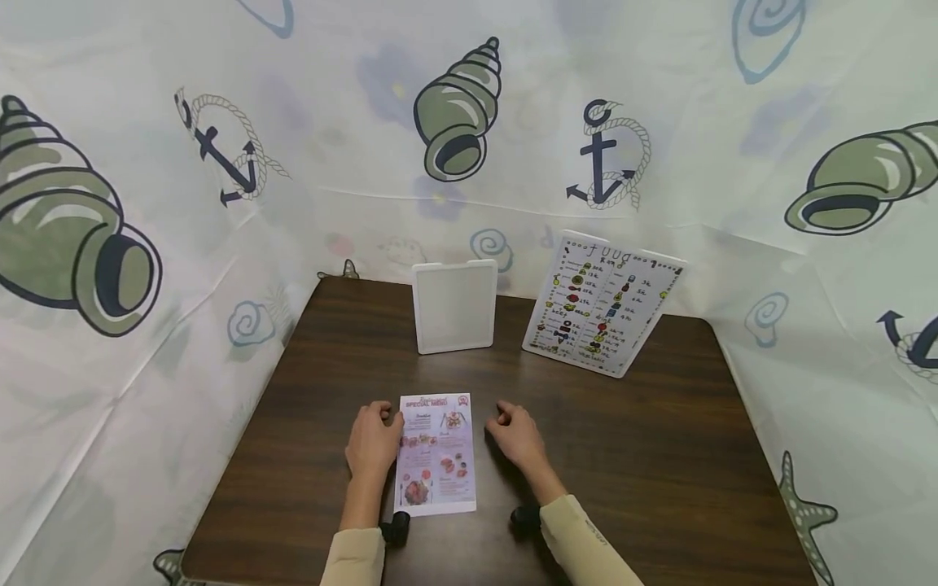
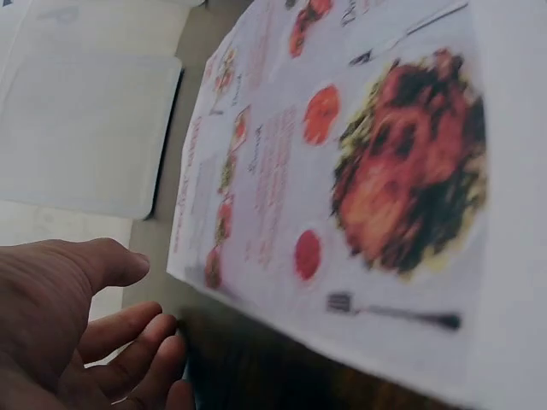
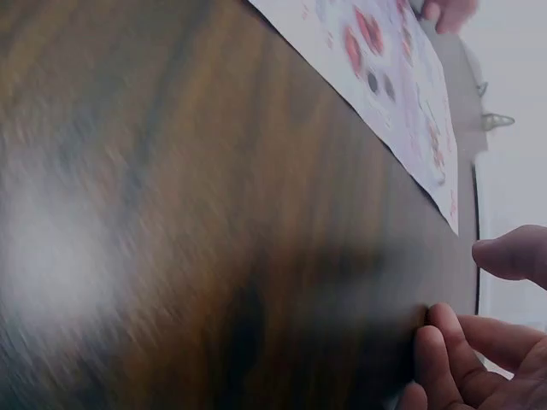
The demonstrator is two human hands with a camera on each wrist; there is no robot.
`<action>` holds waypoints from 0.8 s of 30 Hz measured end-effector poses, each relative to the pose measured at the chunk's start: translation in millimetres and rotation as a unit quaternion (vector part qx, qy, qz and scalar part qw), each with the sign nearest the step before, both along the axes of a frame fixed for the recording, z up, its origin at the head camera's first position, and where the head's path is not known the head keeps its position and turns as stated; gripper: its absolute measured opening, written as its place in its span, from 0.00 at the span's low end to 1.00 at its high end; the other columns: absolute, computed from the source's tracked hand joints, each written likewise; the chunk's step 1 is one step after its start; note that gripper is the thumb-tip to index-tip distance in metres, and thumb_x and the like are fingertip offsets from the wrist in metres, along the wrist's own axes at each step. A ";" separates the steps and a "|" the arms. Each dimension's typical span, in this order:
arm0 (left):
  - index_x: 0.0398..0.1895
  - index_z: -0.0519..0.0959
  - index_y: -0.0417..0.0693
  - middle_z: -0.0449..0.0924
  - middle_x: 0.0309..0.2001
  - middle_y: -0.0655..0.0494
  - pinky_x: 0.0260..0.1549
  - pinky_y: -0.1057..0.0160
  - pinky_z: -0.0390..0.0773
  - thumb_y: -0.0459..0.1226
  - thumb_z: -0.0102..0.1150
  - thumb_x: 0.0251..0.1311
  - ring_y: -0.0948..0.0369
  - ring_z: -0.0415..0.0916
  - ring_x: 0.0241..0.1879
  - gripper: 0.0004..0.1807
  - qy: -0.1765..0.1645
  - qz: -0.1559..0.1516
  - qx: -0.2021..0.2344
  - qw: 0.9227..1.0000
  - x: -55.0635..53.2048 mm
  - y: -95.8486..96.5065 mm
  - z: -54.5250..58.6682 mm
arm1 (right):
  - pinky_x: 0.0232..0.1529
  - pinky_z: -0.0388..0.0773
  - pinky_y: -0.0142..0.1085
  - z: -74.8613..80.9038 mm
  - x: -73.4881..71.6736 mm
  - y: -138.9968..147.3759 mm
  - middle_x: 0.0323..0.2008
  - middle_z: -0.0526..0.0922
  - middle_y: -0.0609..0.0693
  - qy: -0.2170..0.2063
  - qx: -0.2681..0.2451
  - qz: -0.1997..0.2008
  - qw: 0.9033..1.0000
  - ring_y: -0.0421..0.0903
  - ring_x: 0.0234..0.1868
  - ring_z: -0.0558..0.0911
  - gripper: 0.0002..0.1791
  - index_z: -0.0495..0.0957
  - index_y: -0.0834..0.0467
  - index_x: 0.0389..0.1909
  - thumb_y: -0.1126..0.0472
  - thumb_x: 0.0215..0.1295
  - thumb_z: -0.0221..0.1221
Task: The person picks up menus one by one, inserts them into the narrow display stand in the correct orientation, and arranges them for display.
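Observation:
A printed menu sheet [image 1: 436, 456] with food pictures lies flat on the dark wooden table, between the two hands. My left hand [image 1: 374, 439] rests beside its left edge, fingers loosely bent. In the left wrist view the thumb and fingers of the left hand [image 2: 94, 325] are spread apart with nothing between them, close to the sheet's corner. To the right of the sheet, a short gap away, my right hand [image 1: 517, 438] lies on the table. The right wrist view shows the right hand [image 3: 487, 342] with loosely curled fingers and nothing held.
Behind the sheet stands a blank white framed board [image 1: 455, 308]. A larger white board [image 1: 602, 305] with handwritten columns and small coloured drawings leans at the back right. A cloth backdrop [image 1: 528, 98] printed with shells and anchors surrounds the wooden table [image 1: 659, 456].

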State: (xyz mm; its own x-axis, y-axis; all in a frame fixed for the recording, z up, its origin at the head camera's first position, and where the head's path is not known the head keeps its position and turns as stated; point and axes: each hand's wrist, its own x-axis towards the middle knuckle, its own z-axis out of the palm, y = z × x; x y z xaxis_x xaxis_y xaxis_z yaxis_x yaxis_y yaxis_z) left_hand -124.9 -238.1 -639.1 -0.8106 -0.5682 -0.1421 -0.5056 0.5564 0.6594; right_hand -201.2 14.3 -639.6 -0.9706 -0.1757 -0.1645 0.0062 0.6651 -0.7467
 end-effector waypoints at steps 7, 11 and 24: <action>0.68 0.79 0.43 0.81 0.57 0.44 0.53 0.36 0.76 0.48 0.65 0.72 0.43 0.80 0.56 0.28 0.004 -0.026 -0.040 0.999 0.1 6.2 -8.8 | 0.46 0.69 0.54 -3.8 11.1 -9.9 0.37 0.81 0.46 0.037 0.023 -0.004 0.999 0.45 0.37 0.77 0.30 0.81 0.62 0.68 0.55 0.66 0.67; 0.70 0.77 0.44 0.79 0.58 0.42 0.52 0.37 0.73 0.48 0.67 0.70 0.42 0.77 0.57 0.30 -0.001 -0.050 -0.058 0.997 2.1 8.9 -12.1 | 0.49 0.67 0.56 -4.7 14.8 -12.4 0.40 0.83 0.48 0.025 0.019 -0.010 0.999 0.48 0.43 0.80 0.32 0.80 0.59 0.70 0.53 0.67 0.67; 0.70 0.78 0.47 0.76 0.60 0.40 0.50 0.41 0.69 0.49 0.72 0.68 0.40 0.75 0.57 0.32 0.026 -0.049 -0.085 0.995 3.1 15.6 -21.0 | 0.53 0.63 0.61 -4.6 20.1 -24.5 0.47 0.84 0.51 0.028 0.033 -0.013 0.999 0.53 0.52 0.81 0.25 0.85 0.52 0.66 0.54 0.68 0.68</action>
